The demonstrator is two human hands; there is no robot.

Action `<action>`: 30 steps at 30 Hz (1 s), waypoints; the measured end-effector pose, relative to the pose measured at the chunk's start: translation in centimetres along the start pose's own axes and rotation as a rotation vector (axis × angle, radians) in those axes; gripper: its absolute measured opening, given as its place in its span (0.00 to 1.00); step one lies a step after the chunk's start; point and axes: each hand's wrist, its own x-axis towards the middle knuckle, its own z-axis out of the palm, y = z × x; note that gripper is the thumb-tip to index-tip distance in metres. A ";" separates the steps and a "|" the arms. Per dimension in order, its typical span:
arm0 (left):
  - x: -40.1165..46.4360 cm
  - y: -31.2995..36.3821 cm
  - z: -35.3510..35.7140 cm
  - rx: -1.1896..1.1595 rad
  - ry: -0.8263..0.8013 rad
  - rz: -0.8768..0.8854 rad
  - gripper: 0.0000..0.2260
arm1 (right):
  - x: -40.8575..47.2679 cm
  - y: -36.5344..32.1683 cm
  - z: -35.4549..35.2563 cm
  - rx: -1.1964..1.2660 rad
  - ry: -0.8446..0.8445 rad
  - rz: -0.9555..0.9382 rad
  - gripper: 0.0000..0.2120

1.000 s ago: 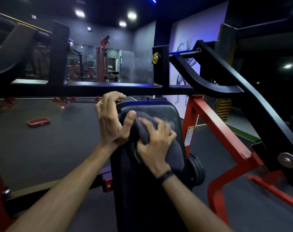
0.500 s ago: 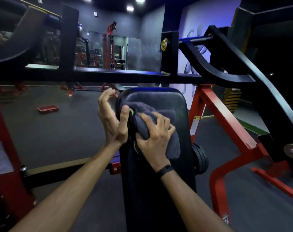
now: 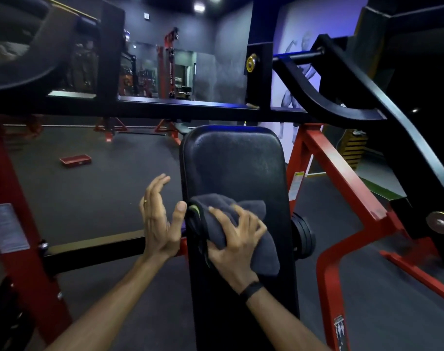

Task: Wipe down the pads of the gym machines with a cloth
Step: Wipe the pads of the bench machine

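Note:
A long black back pad (image 3: 236, 160) of a red-framed gym machine stands upright in front of me. A dark grey cloth (image 3: 256, 239) with a green-edged fold lies bunched against the pad's middle. My right hand (image 3: 233, 239) grips the cloth with spread, curled fingers and presses it to the pad. My left hand (image 3: 160, 216) is beside the pad's left edge, fingers straight and pointing up, thumb near the cloth's edge, holding nothing. The pad's upper half is bare.
A black crossbar (image 3: 190, 108) runs just above the pad's top. Red frame legs (image 3: 342, 178) and a black lever arm (image 3: 393, 117) stand at right, a red upright (image 3: 18, 224) at left. A red tray (image 3: 75, 159) lies on the dark floor.
My right hand has dragged the cloth down the pad from its top to its middle. My left hand came off the pad's upper left edge and dropped alongside, fingers opening.

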 end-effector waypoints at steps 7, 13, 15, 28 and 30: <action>1.2 1.0 0.0 -0.083 0.107 -0.141 0.26 | 16.4 -6.2 2.2 -0.171 -0.023 -0.061 0.22; -0.7 -0.9 -1.6 -0.058 0.150 -0.211 0.26 | 5.1 -4.5 1.7 -0.229 -0.188 -0.282 0.26; -1.2 -1.9 -2.5 -0.060 0.157 -0.238 0.26 | -1.5 -3.6 1.1 -0.242 -0.299 -0.440 0.29; 2.0 0.1 -1.9 -0.176 0.189 -0.221 0.25 | 17.4 -9.0 3.5 -0.386 -0.191 -0.205 0.18; 1.7 0.2 -1.6 -0.172 0.182 -0.227 0.25 | 16.3 -9.0 3.6 -0.414 -0.228 -0.226 0.17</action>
